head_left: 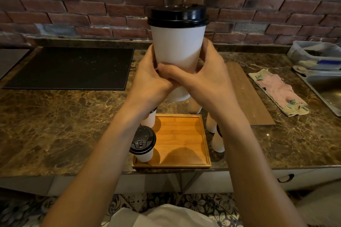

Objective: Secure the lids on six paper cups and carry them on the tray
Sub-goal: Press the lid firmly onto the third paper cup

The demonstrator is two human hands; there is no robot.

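A red-brown brick wall (73,5) closes off the far side of the brown marbled tabletop (55,116), whose front edge runs across just below the tray. A black mat (70,68) lies flat on the left, well apart from the cups. At the far right a steel sink (328,88) is cut off by the frame edge, with a clear plastic container (313,51) behind it. A wooden board (247,94) lies at an angle right of centre, and beside it is a crumpled pink cloth (278,90).

The square bamboo tray (180,134) sits with its front rim almost on the tabletop's front edge. Most of its floor shows bare wood.

Both hands hold a white paper cup (178,46) upright, raised above the tray's far side. The left hand (149,77) and right hand (208,77) wrap its lower half with curled fingers, thumbs overlapping in front. Its wall is plain, and a black lid (178,15) sits on its rim.

A lidded cup (143,145) stands in the tray's near left corner; the moulded marks on its lid are too small to read. Another cup (149,118) stands at the far left corner, partly hidden by the forearm; whether it is inside the rim I cannot tell. One cup (194,107) stands just behind the tray, and two more (211,123) (218,143) stand just beside its right rim.
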